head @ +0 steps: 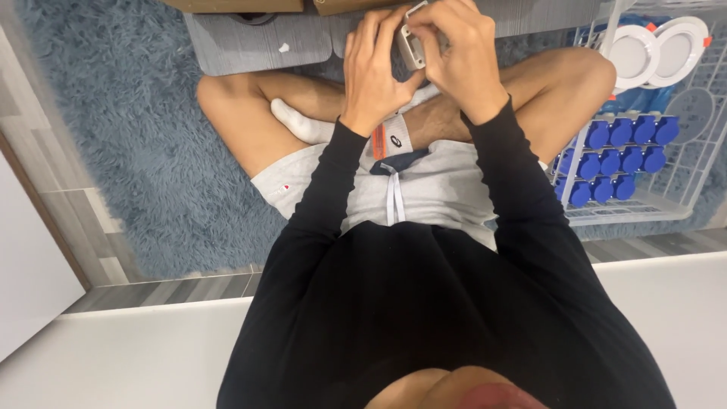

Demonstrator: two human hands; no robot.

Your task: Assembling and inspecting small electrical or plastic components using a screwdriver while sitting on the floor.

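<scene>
Black long sleeves (424, 303) fill the bottom of the view, closest to the lens, with grey drawstring shorts (424, 185) just above them. Person is sitting cross-legged on a shaggy blue-grey rug (113, 113), bare knees out at roughly 10 and 2 o'clock, a white sock (299, 121) tucked in near the left knee.

Both hands are up at 12 o'clock, over the lap. They're working on a small white rectangular device (413, 47) with rounded corners, kind of like a little plastic housing. Left hand (372, 72) has its fingers curled against the device's left side, thumb pressed up near its lower edge. Right hand (458, 57) is wrapped over the top and right side, fingers bent tight around it. So both are gripping the same piece, and it's mostly hidden between them, can't really make out the front face.

Behind the hands there's a low grey wood-grain board (250, 42) with a tiny white scrap (284, 47) on it, and brown cardboard edges (235, 4) at the very top.

Over at 2 to 3 o'clock sits a white wire rack (644, 208) holding rows of blue round socket-like parts (617, 155), with two white round lamp fittings (655, 49) stacked above them. Grey plank floor (83, 220) shows at 9 o'clock.
</scene>
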